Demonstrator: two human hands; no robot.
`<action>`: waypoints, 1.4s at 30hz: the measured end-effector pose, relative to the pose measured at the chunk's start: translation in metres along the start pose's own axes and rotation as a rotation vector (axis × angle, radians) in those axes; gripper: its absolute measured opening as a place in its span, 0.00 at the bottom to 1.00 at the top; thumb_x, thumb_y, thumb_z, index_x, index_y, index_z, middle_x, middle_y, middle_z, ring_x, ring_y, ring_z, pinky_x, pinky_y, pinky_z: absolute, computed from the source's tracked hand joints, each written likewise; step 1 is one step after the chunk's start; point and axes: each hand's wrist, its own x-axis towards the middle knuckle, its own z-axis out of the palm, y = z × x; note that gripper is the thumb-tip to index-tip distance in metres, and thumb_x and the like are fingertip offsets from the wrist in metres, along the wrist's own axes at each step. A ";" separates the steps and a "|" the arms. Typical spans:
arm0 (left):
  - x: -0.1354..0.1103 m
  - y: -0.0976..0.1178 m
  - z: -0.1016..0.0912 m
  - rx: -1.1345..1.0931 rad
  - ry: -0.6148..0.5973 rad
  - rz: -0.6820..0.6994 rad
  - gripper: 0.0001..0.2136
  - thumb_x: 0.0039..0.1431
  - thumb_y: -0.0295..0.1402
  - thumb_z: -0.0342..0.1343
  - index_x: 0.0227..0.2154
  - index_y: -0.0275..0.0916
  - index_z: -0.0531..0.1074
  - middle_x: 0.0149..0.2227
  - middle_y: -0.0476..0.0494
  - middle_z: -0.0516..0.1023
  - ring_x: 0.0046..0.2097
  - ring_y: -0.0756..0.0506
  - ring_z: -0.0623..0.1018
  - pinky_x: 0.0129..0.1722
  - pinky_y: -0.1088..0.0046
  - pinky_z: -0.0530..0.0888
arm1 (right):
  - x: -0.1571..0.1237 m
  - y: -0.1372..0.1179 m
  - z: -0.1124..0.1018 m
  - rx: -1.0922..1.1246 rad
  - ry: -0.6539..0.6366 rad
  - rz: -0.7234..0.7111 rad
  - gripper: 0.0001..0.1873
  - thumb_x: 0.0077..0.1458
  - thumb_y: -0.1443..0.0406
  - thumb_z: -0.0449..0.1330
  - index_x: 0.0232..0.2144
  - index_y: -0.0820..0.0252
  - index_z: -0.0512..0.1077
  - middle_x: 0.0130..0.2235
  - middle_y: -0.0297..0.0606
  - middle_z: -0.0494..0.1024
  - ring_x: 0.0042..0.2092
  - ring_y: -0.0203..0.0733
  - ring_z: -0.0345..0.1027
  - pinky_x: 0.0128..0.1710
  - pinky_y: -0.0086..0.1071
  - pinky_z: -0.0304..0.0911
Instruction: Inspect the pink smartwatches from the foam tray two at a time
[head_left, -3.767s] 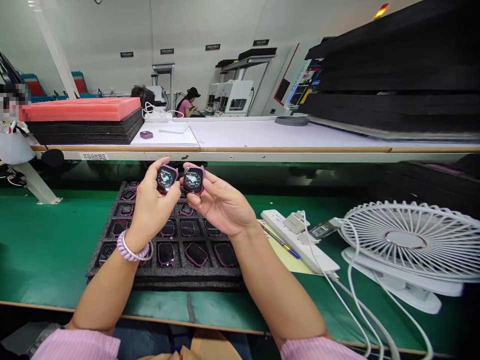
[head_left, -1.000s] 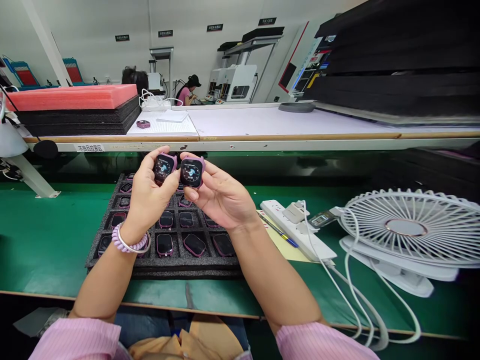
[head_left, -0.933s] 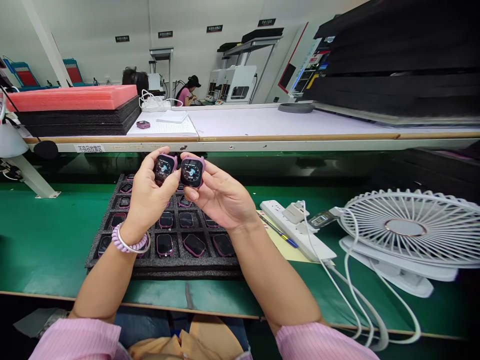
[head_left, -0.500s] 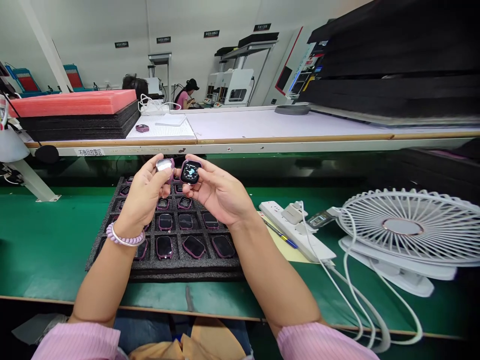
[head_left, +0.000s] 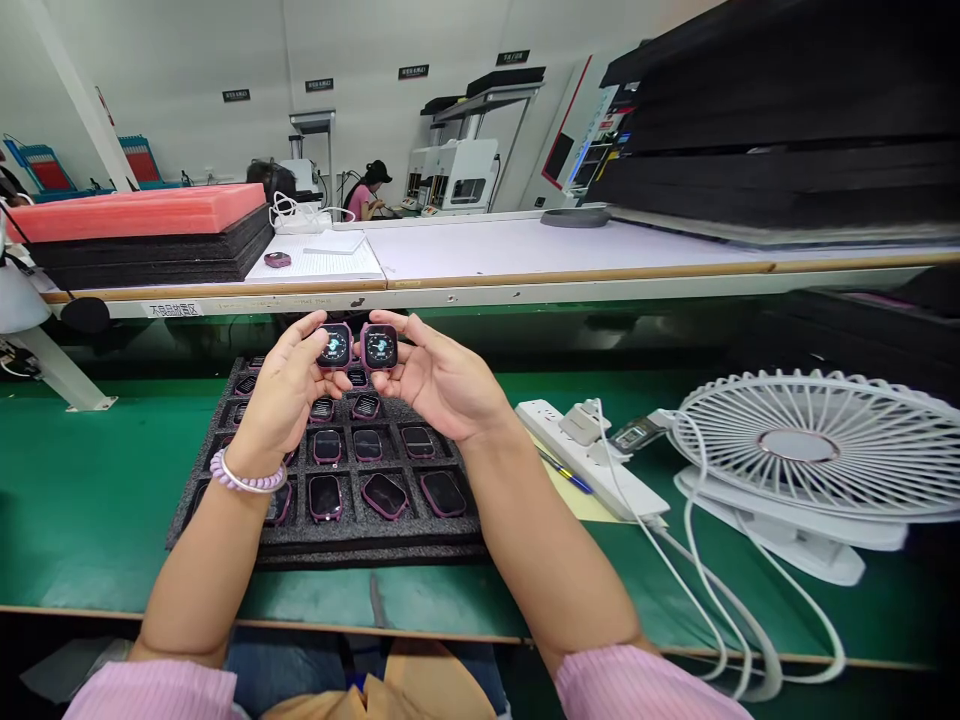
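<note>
My left hand (head_left: 283,385) is closed on a purple smartwatch body (head_left: 337,345) without a strap, its lit screen showing a round dial. A matching smartwatch body (head_left: 379,347), also lit, is gripped at its right side by my right hand (head_left: 442,385). Both are held up side by side, faces toward me, with a narrow gap between them. Below them lies a dark grey foam tray (head_left: 292,548) whose compartments hold several similar watch bodies, such as one with a dark screen (head_left: 325,497). My hands and forearms hide part of the tray.
To the right are a white power strip (head_left: 630,495) with plugs and cables, a pen (head_left: 564,470) and a white fan (head_left: 802,450). A shelf (head_left: 465,250) runs behind, bearing pink foam (head_left: 142,212), another watch body (head_left: 277,259) and black stacked foam (head_left: 780,190). Two people sit beyond.
The left watch has turned from a bright, reflecting face to show its lit dial squarely toward me. The right watch has also turned slightly to face me. The camera view has shifted a little.
</note>
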 end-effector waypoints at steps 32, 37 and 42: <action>-0.004 -0.002 -0.001 0.125 -0.070 0.150 0.18 0.50 0.29 0.64 0.46 0.38 0.72 0.36 0.50 0.80 0.26 0.50 0.82 0.28 0.77 0.83 | -0.006 0.005 0.003 -0.238 -0.072 -0.229 0.25 0.49 0.63 0.71 0.49 0.57 0.70 0.35 0.31 0.77 0.28 0.35 0.71 0.29 0.30 0.69; -0.003 -0.003 -0.001 0.155 -0.068 0.155 0.19 0.50 0.30 0.65 0.47 0.38 0.71 0.37 0.49 0.80 0.26 0.50 0.82 0.28 0.77 0.83 | -0.007 0.005 0.003 -0.257 -0.074 -0.230 0.25 0.49 0.63 0.70 0.49 0.57 0.70 0.36 0.31 0.77 0.28 0.35 0.71 0.29 0.30 0.69; -0.002 -0.004 -0.001 0.151 -0.067 0.165 0.19 0.50 0.29 0.66 0.46 0.38 0.72 0.39 0.48 0.80 0.26 0.51 0.82 0.28 0.77 0.83 | -0.006 0.006 0.003 -0.279 -0.070 -0.238 0.25 0.50 0.62 0.69 0.50 0.57 0.70 0.36 0.32 0.76 0.29 0.36 0.71 0.29 0.32 0.69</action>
